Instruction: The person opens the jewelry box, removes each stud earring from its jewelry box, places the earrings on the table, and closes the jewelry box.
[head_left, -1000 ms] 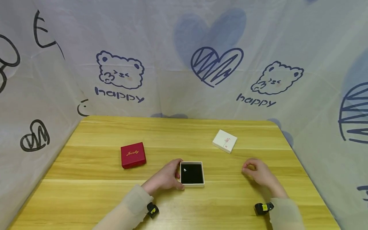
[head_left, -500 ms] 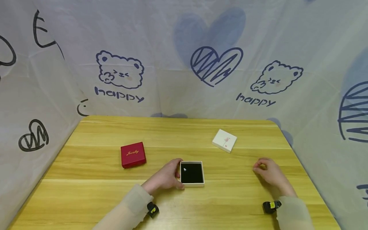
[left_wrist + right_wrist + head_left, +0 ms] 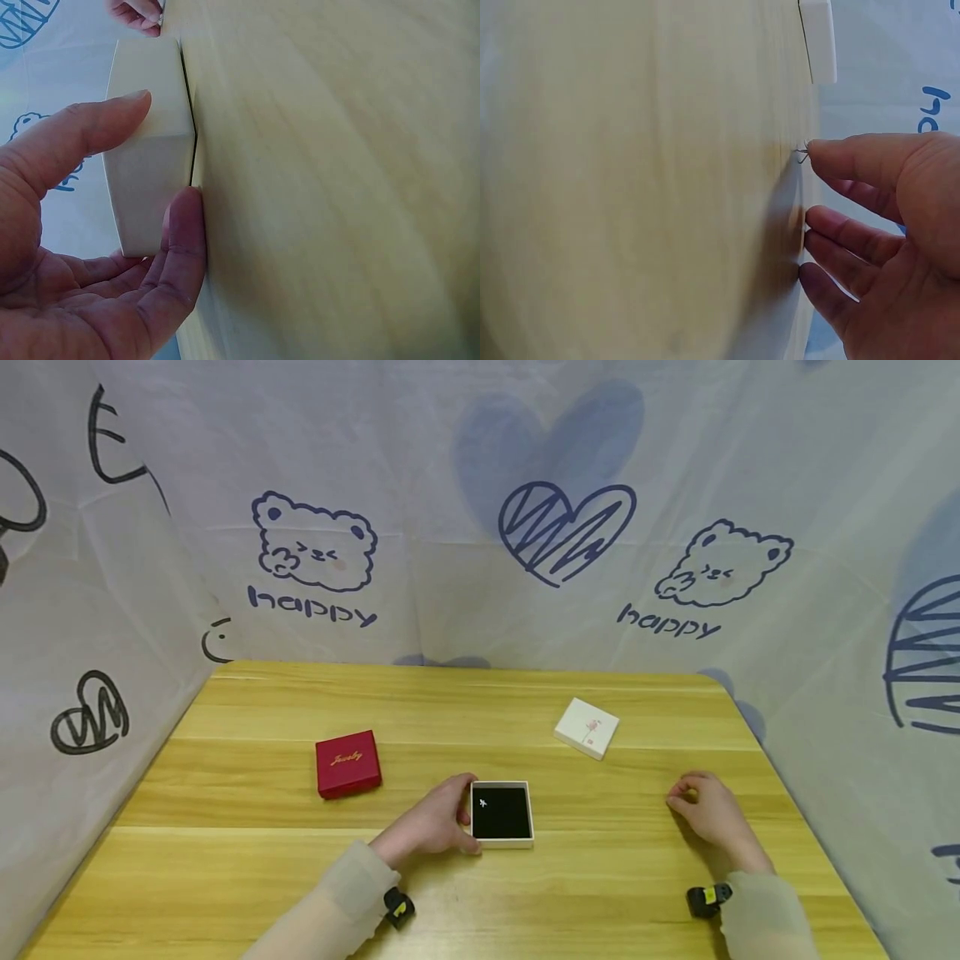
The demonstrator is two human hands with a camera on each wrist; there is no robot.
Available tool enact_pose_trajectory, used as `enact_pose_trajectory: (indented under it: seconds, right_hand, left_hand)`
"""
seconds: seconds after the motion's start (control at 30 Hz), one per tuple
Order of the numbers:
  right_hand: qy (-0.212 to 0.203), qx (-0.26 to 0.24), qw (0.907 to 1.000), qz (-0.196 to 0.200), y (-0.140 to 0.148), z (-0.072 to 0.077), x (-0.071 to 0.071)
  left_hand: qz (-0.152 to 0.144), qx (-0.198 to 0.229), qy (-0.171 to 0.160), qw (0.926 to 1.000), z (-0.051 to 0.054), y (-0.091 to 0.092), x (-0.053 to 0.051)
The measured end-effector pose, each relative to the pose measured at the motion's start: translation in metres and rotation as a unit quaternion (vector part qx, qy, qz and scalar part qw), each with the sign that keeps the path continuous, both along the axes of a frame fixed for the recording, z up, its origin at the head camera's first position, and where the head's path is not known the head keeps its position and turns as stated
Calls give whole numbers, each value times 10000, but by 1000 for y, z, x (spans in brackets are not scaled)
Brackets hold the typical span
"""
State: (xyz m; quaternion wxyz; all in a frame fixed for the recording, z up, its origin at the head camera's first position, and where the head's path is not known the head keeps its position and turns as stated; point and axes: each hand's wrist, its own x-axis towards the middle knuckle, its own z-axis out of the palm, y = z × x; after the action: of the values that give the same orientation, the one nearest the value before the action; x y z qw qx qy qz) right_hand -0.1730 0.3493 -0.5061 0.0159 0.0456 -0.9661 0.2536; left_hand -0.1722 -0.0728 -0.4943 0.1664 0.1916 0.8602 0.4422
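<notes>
White outside and black within, the open box (image 3: pixel 501 815) sits on the counter (image 3: pixel 570 893), held by the left grip (image 3: pixel 437 820). My right wrist view shows what my head view can't: the right grip (image 3: pixel 708 810) pinching a tiny silvery piece (image 3: pixel 802 152).

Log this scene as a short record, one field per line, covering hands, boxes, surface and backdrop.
Left hand: grips the left side of the open white box
Right hand: pinches a tiny metallic piece, exact shape unclear
Open box contents: black insert, small silvery piece near its upper left
Red box: closed, gold "Jewelry" lettering, left of the open box
White printed square: box or lid, cannot tell; far right
Surface: wooden table
Backdrop: pale cloth, bears and hearts
</notes>
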Motion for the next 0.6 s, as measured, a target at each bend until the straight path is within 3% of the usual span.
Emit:
enact_pose_trajectory:
  seconds: [0.4, 0.6]
  right_hand:
    - [-55, -166, 9998, 128, -6, 14, 3]
    - [258, -346, 9987, 265, -31, 27, 5]
  left_hand:
    - [-5, -27, -29, 10000, 2, -1, 0]
    - [-2, -3, -92, 10000, 4, -1, 1]
